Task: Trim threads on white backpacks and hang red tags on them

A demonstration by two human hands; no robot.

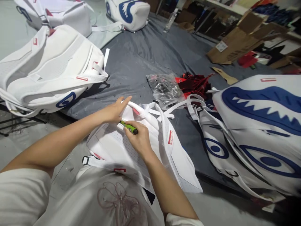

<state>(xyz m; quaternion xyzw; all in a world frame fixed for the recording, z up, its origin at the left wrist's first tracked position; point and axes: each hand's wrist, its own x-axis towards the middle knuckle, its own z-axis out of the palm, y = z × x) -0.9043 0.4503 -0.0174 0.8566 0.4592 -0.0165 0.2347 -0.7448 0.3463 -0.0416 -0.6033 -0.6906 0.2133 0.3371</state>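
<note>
A white backpack (122, 141) lies tilted against my body and the table edge, its perforated back panel and shoulder straps facing up. My left hand (114, 111) rests at the top edge of this backpack, beside its carry handle, with the visible fingers stretched out and apart. Closed in my right hand (138, 138) is a green pen-shaped tool (129, 127) with a black end. Its front end points toward the left hand, at the backpack's top, and the tip is hidden.
White backpacks stand on the left (68, 56), at the far side (135, 14) and on the right (261, 125). On the dark table cover (141, 59) lie a clear plastic bag (164, 89), red material (197, 84), a bottle (171, 20) and a cardboard box (235, 44).
</note>
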